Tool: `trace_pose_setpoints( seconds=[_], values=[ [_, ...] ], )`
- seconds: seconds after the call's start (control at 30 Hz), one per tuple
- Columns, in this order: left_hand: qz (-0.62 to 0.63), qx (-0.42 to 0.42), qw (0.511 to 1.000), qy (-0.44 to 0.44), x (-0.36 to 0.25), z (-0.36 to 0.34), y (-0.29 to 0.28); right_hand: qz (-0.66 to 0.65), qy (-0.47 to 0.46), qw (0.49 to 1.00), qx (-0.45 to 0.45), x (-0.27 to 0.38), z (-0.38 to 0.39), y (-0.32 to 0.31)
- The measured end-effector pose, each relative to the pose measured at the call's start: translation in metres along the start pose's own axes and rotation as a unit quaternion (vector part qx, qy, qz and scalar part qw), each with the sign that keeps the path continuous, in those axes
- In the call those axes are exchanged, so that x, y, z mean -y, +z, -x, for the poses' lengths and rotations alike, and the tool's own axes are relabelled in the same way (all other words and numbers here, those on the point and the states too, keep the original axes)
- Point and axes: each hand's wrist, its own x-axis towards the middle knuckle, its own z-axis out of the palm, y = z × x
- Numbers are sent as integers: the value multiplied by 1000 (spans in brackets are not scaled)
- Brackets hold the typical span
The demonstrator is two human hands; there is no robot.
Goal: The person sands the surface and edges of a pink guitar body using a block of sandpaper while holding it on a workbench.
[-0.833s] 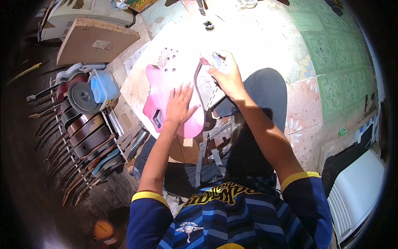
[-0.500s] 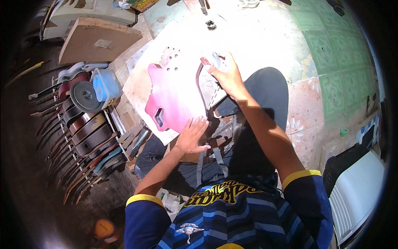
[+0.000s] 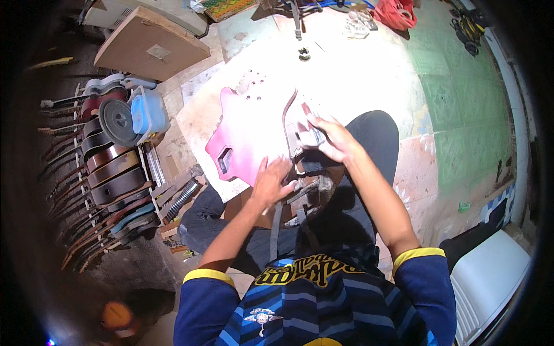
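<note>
A pink electric guitar body [image 3: 245,135] lies flat in front of me, its far part washed out by strong light. Several holes show near its far end, and a cutout is at its left. My left hand [image 3: 270,183] rests on the near edge of the body, fingers stretched out. Right of the body's dark edge, my right hand [image 3: 336,141] is closed round a crumpled grey-white sheet [image 3: 311,138]; its exact kind is unclear. A reddish-brown bit shows at that hand's fingertips. The right hand is apart from the body.
Several guitars [image 3: 118,184] stand in a rack at the left, beside a clear tub [image 3: 154,115] with a blue container. A brown board [image 3: 153,46] leans at the far left. At the far right are a red bag [image 3: 395,14] and green floor tiles [image 3: 461,115].
My right hand has drawn nearer to me and right, away from the guitar body's edge, taking the grey-white sheet along. My left hand stays at the near edge. The whole view has shifted slightly.
</note>
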Motion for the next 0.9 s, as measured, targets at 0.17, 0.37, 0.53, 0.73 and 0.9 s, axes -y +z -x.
trace_pose_setpoints(
  seconds=[0.17,0.37,0.53,0.73,0.9],
  values=[
    [457,-293,819,-185,-48,25,-5,-94,45,991,79,-34,46,24],
    [467,-410,775,-111,-83,21,-62,-53,87,989,106,-65,64,48],
    [499,-355,788,-65,-74,30,-62,-39,119,992,19,-81,69,47],
    [496,-270,824,-36,-54,47,-76,127,163,979,-2,-78,76,64],
    [522,-229,820,-47,-42,52,-80,281,137,950,9,-72,79,86]
  ],
)
